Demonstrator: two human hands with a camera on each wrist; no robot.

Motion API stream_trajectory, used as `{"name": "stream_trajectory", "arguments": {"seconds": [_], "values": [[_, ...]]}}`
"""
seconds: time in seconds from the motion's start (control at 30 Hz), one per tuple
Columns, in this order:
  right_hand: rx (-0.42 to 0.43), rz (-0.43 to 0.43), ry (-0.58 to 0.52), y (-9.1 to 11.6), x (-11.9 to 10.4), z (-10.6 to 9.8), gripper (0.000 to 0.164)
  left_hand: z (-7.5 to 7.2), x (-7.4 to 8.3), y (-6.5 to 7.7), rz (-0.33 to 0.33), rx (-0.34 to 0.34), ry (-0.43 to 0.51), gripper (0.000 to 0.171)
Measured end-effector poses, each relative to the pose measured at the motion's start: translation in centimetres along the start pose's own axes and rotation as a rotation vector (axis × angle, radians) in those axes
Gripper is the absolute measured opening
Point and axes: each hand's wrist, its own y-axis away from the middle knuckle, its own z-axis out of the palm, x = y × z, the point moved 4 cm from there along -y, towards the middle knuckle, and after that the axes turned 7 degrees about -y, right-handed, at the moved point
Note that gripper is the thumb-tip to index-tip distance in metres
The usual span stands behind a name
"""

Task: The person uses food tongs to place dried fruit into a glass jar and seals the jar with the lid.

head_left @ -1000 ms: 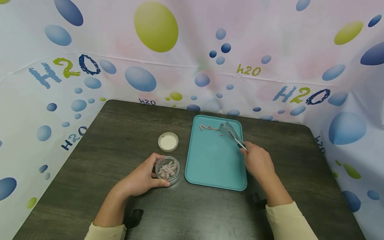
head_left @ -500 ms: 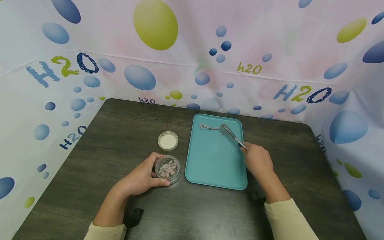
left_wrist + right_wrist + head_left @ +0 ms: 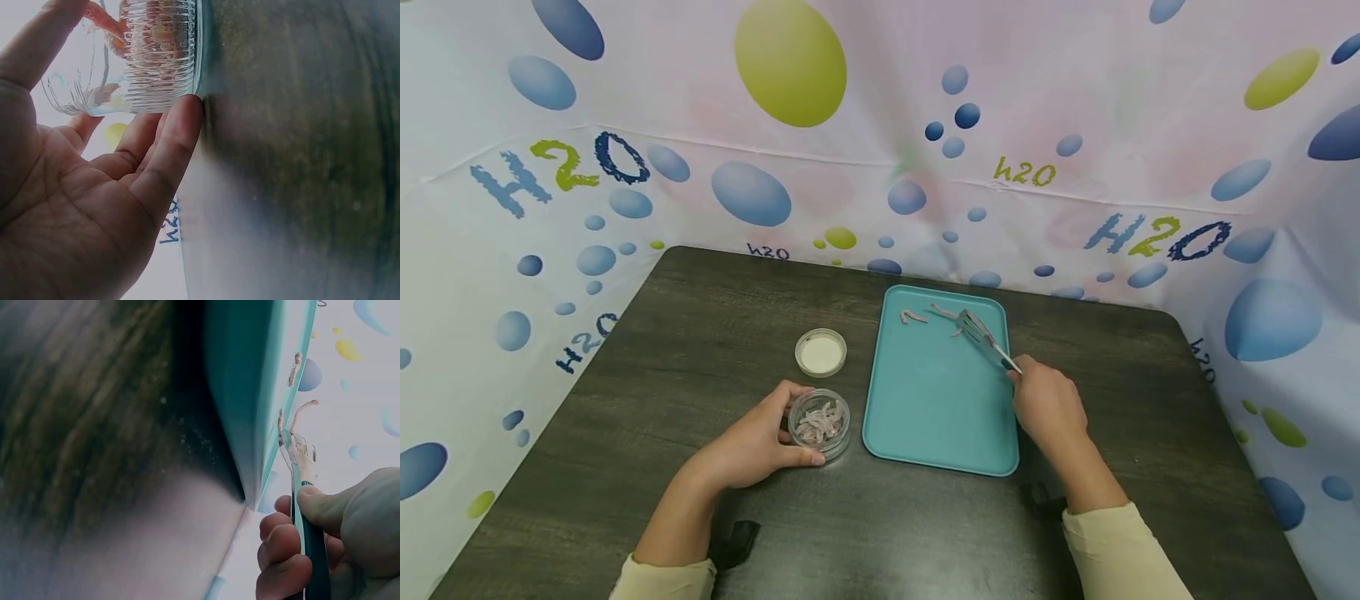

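Note:
My left hand (image 3: 756, 450) holds a clear glass jar (image 3: 842, 446) upright on the table, thumb in front and fingers behind. Inside lie several pale pinkish strips (image 3: 820, 422); in the left wrist view they look orange through the ridged glass (image 3: 162, 94). With its fingers curled round the dark handle, my right hand (image 3: 1048, 404) grips small metal tongs (image 3: 988, 340) over the far right of a turquoise tray (image 3: 936, 408). A thin strip (image 3: 943, 311) sticks out leftward from the tong tips. Another bent strip (image 3: 913, 317) lies to its left on the tray, and a short piece (image 3: 957, 333) shows below the tips.
A round lid (image 3: 821, 354) with a pale inside lies just behind the jar, left of the tray. The dark wooden table (image 3: 700, 333) meets a bubble-printed curtain (image 3: 880, 125) at the back and sides. Black straps (image 3: 737, 543) show near the wrists.
The tongs' arms, spread one second ago, have come together near the strips. Their tips have since moved slightly right, and the strip at them now lies apart from the bent one. The left hand stays put.

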Motion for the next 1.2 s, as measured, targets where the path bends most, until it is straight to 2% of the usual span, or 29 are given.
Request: {"name": "stream_trajectory", "arguments": {"seconds": [0.27,0.37,0.67,0.93,1.2], "values": [[0.0,0.03,-0.04,0.7,0.3,-0.3,0.027,0.0,0.2,0.2,-0.007,-0.006,0.0,0.086],[0.024,0.022,-0.05,1.1,0.5,-0.4,0.03,0.0,0.3,0.2,-0.002,-0.009,0.01,0.086],[0.197,-0.07,-0.105,2.6,0.4,-1.3,0.03,0.0,0.4,0.3,0.016,0.002,0.014,0.087],[0.271,-0.137,-0.121,4.4,-0.6,-2.2,0.027,0.1,0.2,0.2,0.016,0.0,0.011,0.086],[0.315,-0.254,-0.13,7.6,-3.3,-2.1,0.021,0.1,0.4,0.2,0.033,-0.002,0.023,0.083]]}}
